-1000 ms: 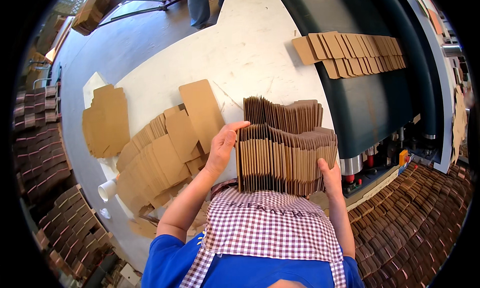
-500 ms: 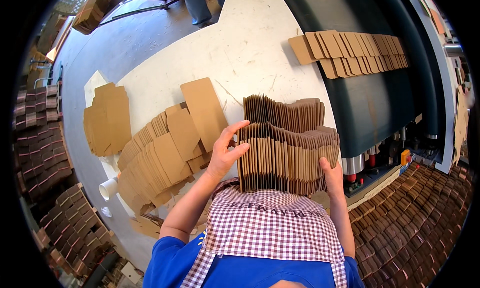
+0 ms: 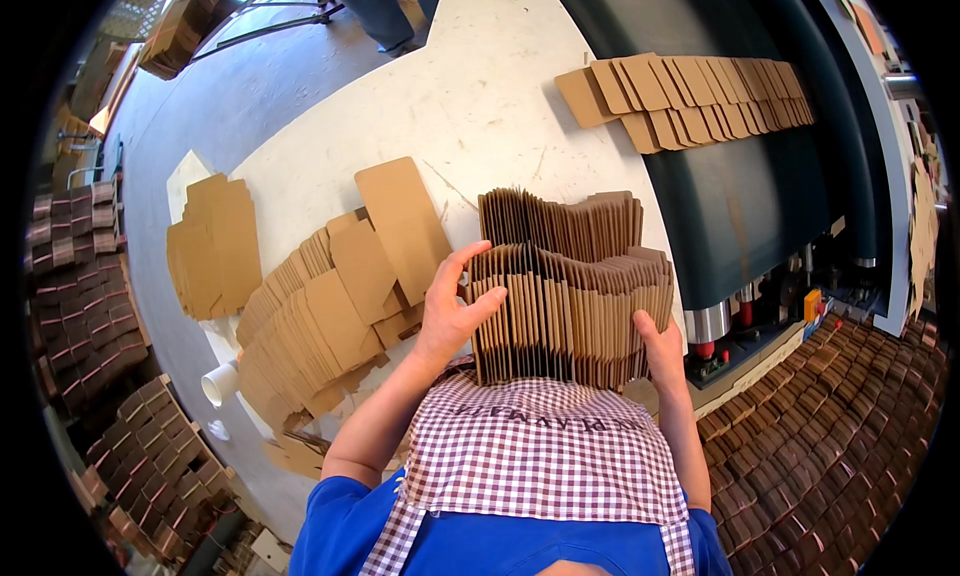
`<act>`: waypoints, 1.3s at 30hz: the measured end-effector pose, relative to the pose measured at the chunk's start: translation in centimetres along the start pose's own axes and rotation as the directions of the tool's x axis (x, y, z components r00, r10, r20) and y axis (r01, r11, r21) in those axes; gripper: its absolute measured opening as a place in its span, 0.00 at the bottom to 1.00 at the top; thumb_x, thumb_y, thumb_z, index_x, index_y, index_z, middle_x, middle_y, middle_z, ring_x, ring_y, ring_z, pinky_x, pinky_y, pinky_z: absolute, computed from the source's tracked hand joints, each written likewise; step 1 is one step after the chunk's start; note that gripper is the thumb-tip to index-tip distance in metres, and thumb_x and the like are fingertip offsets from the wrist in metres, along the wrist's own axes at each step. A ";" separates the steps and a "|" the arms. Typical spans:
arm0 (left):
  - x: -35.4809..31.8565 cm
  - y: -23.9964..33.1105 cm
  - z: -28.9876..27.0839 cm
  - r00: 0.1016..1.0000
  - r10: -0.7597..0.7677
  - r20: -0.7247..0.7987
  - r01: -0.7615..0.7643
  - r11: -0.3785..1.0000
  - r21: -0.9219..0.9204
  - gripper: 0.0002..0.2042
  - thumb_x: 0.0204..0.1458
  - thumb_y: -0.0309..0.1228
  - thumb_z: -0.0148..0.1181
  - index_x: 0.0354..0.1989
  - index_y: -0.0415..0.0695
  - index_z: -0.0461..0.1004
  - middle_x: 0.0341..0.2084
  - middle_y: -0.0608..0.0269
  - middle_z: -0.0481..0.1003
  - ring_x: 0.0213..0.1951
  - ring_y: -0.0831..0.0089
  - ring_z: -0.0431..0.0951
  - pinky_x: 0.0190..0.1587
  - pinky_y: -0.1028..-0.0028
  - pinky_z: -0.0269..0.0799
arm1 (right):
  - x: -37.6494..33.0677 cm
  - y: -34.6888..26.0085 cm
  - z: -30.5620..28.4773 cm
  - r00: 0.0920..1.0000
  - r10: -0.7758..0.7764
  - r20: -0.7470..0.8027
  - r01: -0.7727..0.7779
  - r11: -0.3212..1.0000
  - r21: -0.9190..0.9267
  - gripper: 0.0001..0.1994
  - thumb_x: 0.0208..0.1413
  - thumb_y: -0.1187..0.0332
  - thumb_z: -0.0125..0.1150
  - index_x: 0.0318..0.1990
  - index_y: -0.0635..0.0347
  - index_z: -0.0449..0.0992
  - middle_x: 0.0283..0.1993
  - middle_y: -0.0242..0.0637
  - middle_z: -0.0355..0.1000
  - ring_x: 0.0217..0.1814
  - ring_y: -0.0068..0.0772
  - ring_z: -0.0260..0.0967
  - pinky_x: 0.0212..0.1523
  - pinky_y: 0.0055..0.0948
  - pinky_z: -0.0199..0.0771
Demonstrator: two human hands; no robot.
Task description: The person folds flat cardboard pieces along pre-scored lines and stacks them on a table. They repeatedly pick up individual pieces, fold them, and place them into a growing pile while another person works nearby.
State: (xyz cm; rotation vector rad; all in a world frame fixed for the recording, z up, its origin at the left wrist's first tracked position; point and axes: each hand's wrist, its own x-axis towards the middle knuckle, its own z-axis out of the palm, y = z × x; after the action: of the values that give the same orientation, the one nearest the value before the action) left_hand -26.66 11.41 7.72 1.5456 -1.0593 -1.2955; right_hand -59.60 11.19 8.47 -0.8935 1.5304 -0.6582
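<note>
From the head view, you have a stack of brown cardboard pieces (image 3: 570, 311) at the worktop's (image 3: 470, 86) near edge, close to its right edge, against your checked apron (image 3: 540, 461). The pieces stand on edge, side by side, forming two wavy ridges, one behind the other, with dark gaps toward the left and tighter packing at the right. Your hands are apart, one at each end: the left hand (image 3: 452, 311) is spread, its thumb and forefinger well parted; the right hand (image 3: 662, 351) is clamped on the stack, thumb in front, its other fingers hidden.

A second ago your left thumb sits closer to the forefinger; now it laps lower, over the near face. The overlapping cardboard row (image 3: 700, 101) on the dark belt (image 3: 740, 216) now reaches farther over the worktop's right edge.
</note>
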 end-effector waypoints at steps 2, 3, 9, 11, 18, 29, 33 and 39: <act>-0.1 0.5 0.3 0.999 0.034 -0.021 -0.033 0.998 0.062 0.29 0.49 0.34 0.69 0.61 0.43 0.69 0.54 0.56 0.73 0.56 0.64 0.73 0.58 0.68 0.68 | -0.1 -0.4 0.4 1.000 -0.010 0.002 0.010 1.000 0.006 0.33 0.59 0.51 0.65 0.62 0.69 0.67 0.58 0.41 0.72 0.58 0.32 0.69 0.59 0.33 0.68; -0.1 0.8 0.5 0.997 0.066 -0.030 -0.062 0.992 0.113 0.30 0.48 0.34 0.69 0.61 0.43 0.68 0.54 0.55 0.73 0.57 0.62 0.73 0.59 0.66 0.67 | -0.2 -0.6 0.5 1.000 -0.014 0.002 0.014 1.000 0.009 0.32 0.59 0.52 0.64 0.62 0.69 0.67 0.58 0.41 0.72 0.58 0.32 0.69 0.59 0.33 0.68; -0.2 1.3 0.6 0.998 0.050 -0.034 -0.045 0.990 0.135 0.30 0.49 0.32 0.70 0.61 0.43 0.67 0.55 0.54 0.72 0.58 0.59 0.72 0.61 0.64 0.66 | -0.3 -0.8 0.5 1.000 0.011 0.001 -0.011 0.998 -0.063 0.34 0.59 0.50 0.64 0.62 0.69 0.66 0.58 0.41 0.71 0.58 0.31 0.68 0.59 0.32 0.68; -0.5 1.6 0.8 0.998 0.028 -0.047 -0.021 0.989 0.150 0.30 0.49 0.33 0.70 0.62 0.43 0.66 0.56 0.54 0.71 0.59 0.59 0.71 0.61 0.64 0.66 | -0.3 -0.8 0.6 1.000 0.008 0.007 -0.008 0.999 -0.043 0.33 0.60 0.50 0.64 0.62 0.69 0.65 0.58 0.41 0.71 0.58 0.31 0.68 0.59 0.32 0.68; -0.5 2.9 1.2 0.999 -0.049 -0.016 0.051 0.978 0.203 0.31 0.53 0.32 0.67 0.65 0.44 0.62 0.61 0.57 0.67 0.64 0.65 0.67 0.66 0.65 0.60 | -0.3 -0.8 0.9 0.999 -0.005 -0.036 0.003 0.999 -0.032 0.29 0.58 0.56 0.64 0.60 0.68 0.69 0.55 0.42 0.74 0.55 0.31 0.71 0.57 0.33 0.71; -0.4 2.8 2.5 0.963 0.268 0.001 -0.232 0.830 0.507 0.35 0.49 0.31 0.69 0.67 0.47 0.62 0.69 0.50 0.57 0.69 0.52 0.57 0.69 0.55 0.56 | -0.5 -1.6 0.9 0.999 0.003 -0.041 -0.006 0.998 -0.063 0.28 0.59 0.56 0.64 0.59 0.68 0.70 0.52 0.41 0.75 0.52 0.29 0.72 0.55 0.31 0.72; -0.1 3.2 3.0 0.887 0.453 0.087 -0.417 0.708 0.569 0.23 0.51 0.32 0.66 0.58 0.55 0.76 0.70 0.51 0.57 0.70 0.48 0.53 0.68 0.49 0.53 | -0.5 -1.4 0.6 0.999 -0.002 -0.040 0.000 0.999 -0.047 0.27 0.59 0.56 0.64 0.59 0.67 0.70 0.52 0.40 0.76 0.51 0.28 0.72 0.54 0.31 0.72; -0.4 3.9 4.2 0.837 0.518 0.178 -0.499 0.589 0.636 0.16 0.48 0.25 0.63 0.45 0.56 0.84 0.67 0.57 0.64 0.71 0.48 0.54 0.68 0.42 0.48 | -0.5 -1.8 -0.4 0.999 -0.018 -0.040 0.017 0.999 -0.046 0.28 0.58 0.56 0.65 0.59 0.67 0.70 0.52 0.40 0.76 0.52 0.29 0.73 0.55 0.31 0.72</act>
State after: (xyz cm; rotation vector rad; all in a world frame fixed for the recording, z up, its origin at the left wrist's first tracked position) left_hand -31.18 10.27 11.03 1.5405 -1.9260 -0.4859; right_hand -59.69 10.56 10.27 -0.9338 1.5801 -0.6597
